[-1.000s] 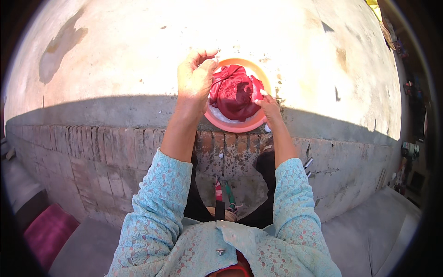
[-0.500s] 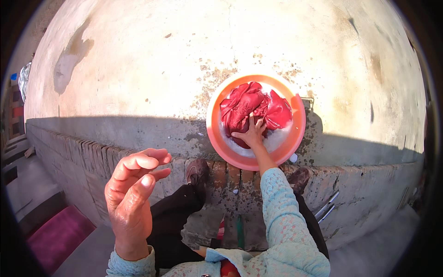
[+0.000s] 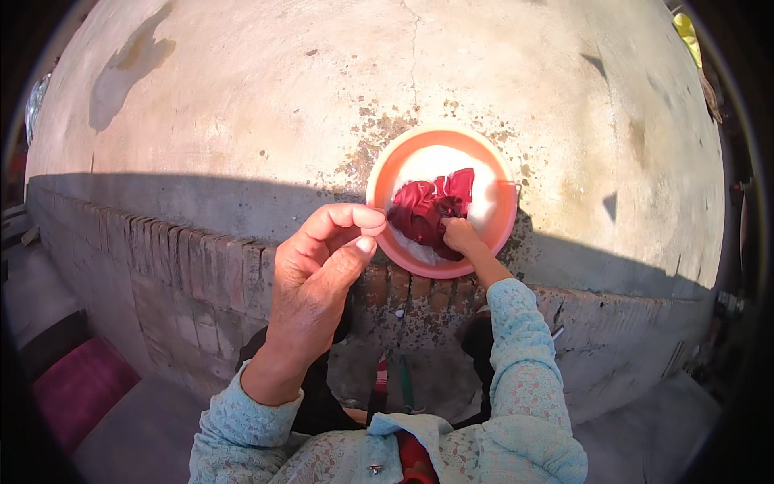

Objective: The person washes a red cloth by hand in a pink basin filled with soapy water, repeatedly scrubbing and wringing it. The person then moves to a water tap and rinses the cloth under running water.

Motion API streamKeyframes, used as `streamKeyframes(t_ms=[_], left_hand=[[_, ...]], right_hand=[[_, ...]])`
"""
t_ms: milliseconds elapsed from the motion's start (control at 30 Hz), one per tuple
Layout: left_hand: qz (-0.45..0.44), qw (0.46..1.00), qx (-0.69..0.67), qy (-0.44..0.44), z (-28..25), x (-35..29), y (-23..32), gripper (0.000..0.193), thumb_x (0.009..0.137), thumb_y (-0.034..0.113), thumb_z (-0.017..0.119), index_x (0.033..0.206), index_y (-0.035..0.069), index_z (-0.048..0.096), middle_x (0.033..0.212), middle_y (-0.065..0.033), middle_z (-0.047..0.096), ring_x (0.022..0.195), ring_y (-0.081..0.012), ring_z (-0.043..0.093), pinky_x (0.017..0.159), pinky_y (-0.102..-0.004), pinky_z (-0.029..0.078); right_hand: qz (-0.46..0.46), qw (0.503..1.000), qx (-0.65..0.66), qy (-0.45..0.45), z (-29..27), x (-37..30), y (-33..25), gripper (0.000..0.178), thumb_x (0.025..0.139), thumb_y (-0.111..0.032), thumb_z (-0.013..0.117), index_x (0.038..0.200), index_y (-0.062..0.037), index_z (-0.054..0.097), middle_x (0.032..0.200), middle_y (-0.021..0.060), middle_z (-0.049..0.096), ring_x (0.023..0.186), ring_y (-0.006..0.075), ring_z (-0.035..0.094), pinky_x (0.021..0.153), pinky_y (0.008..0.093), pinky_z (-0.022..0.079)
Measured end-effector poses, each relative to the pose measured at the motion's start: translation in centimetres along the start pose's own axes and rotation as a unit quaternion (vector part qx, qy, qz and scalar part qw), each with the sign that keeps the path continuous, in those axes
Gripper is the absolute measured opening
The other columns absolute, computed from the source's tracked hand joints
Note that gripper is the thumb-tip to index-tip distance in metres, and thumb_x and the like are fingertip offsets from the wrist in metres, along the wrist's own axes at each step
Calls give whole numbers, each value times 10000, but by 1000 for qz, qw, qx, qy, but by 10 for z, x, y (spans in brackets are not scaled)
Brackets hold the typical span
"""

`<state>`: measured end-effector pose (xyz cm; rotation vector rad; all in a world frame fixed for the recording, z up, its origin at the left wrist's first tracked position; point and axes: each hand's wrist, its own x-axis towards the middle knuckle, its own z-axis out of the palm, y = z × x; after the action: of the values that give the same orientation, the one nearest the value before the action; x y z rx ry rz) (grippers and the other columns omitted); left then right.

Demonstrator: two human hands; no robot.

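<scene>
Where the sunlit concrete slab (image 3: 322,105) fills the upper part of the frame, an orange plastic basin (image 3: 385,181) sits right of centre, close to the slab's brick edge (image 3: 185,258). Inside it lies a dark red cloth (image 3: 426,211), bunched and wet-looking, over pale soapy water. The right hand (image 3: 462,235) reaches into the basin's lower side, its fingers curled into the cloth and gripping it. The left hand (image 3: 314,278) is raised at the centre of the frame, clear of the basin, its fingertips pinched together against the thumb; whether it holds anything I cannot tell. Both sleeves are pale blue lace. A magenta mat (image 3: 76,387) lies at lower left.
</scene>
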<state>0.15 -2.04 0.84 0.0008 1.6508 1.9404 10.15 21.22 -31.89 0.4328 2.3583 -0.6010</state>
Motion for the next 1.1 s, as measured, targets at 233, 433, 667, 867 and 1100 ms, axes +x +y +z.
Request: streamKeyframes(t_ms=[233,433,667,867,1100], left_hand=[[-33,998,-55,-2,5,0,-6,140,848,116,556,973,93,615,936,12,611,848,-71,568,721,-229,437],[-18,1000,23,3,17,14,-35,318,808,172,565,1106,65,540,965,-14,590,858,-77,512,701,-250,404],[-205,978,-2,39,51,28,-70,924,710,425,659,1368,-41,208,1309,-249,310,1146,-355,434,940,-523,367],[-295,912,-204,-199,74,30,-81,737,832,659,325,1384,171,337,1461,-159,239,1293,-427,273,910,-746,206],[-242,819,-462,-241,100,28,-98,277,936,231,464,1127,38,515,1096,-126,591,979,-257,606,837,-391,529]], right_hand=[[-100,983,-58,145,-137,-121,-59,215,745,-200,503,899,-78,593,844,166,630,819,350,607,741,439,479],[-188,956,37,221,-194,-217,-77,245,770,-195,482,918,-45,606,925,142,625,825,293,601,740,361,477],[-206,803,451,331,-249,-307,-113,250,679,28,419,906,7,522,775,21,560,622,96,511,595,222,439],[-218,490,754,379,-234,-302,-119,282,756,-114,464,1000,-4,552,895,79,610,770,178,591,716,314,501],[-135,567,644,496,-180,-220,-95,371,784,-79,460,1145,-14,512,1035,74,571,931,203,561,862,304,446]])
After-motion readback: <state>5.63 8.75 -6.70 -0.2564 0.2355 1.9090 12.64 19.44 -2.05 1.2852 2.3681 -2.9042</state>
